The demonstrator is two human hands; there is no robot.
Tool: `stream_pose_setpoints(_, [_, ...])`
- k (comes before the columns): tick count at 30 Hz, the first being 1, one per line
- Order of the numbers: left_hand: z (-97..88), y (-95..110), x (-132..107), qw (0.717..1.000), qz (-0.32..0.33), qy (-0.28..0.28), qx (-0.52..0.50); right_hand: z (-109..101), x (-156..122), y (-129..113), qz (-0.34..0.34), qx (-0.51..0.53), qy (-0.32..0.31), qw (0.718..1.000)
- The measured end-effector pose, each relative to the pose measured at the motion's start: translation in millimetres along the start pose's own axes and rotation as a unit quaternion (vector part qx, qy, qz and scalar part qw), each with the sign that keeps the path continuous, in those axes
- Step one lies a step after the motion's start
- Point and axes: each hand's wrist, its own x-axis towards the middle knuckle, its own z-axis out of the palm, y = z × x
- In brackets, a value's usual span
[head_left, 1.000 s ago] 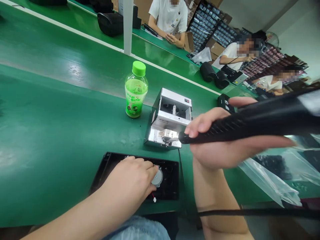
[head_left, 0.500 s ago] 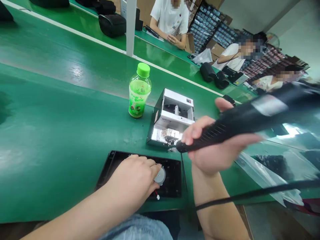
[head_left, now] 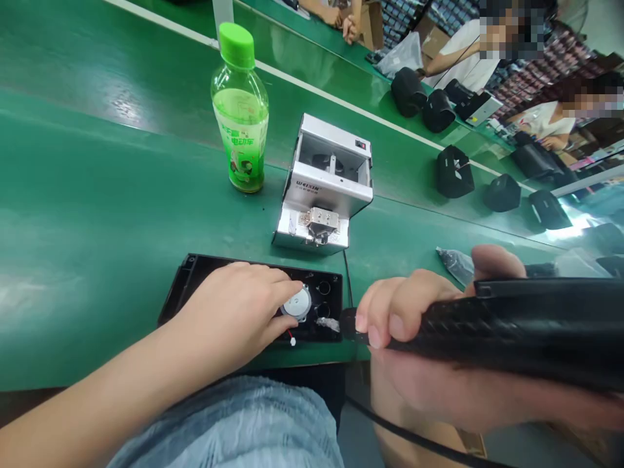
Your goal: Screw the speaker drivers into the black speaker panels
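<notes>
My left hand rests on a flat black plastic panel at the near edge of the green bench, its fingers pressed around a small round silver motor with red wires. My right hand is wrapped round a black electric screwdriver. The screwdriver lies nearly level and its tip points left at the panel's right end, close to a bit of crumpled silver material. A silver screw-feeder box stands just beyond the panel.
A green-capped drink bottle stands left of the feeder box. Black devices sit in a row along the conveyor at the right. Other people work at the far side. A clear plastic bag lies right of my hands.
My right hand has pulled the screwdriver back from the feeder box and down toward the panel's right end. The view has tilted down and closer. My left hand stays on the motor.
</notes>
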Motion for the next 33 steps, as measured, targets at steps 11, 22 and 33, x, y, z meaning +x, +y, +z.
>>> stream_pose_setpoints(11, [1.3, 2.2, 1.9, 1.0, -0.002, -0.005, 0.019, -2.0, -2.0, 23.5, 0.023, 0.028, -0.035, 0.999])
stream_pose_setpoints(22, [1.0, 3.1, 1.1, 1.0, -0.006, -0.019, 0.005, -2.9, -1.8, 34.4, 0.04, 0.028, -0.024, 0.999])
stream_pose_setpoints(33, [3.2, 3.1, 1.8, 1.0, 0.0, -0.008, 0.005, -1.5, -1.1, 32.1, 0.032, 0.036, -0.035, 0.998])
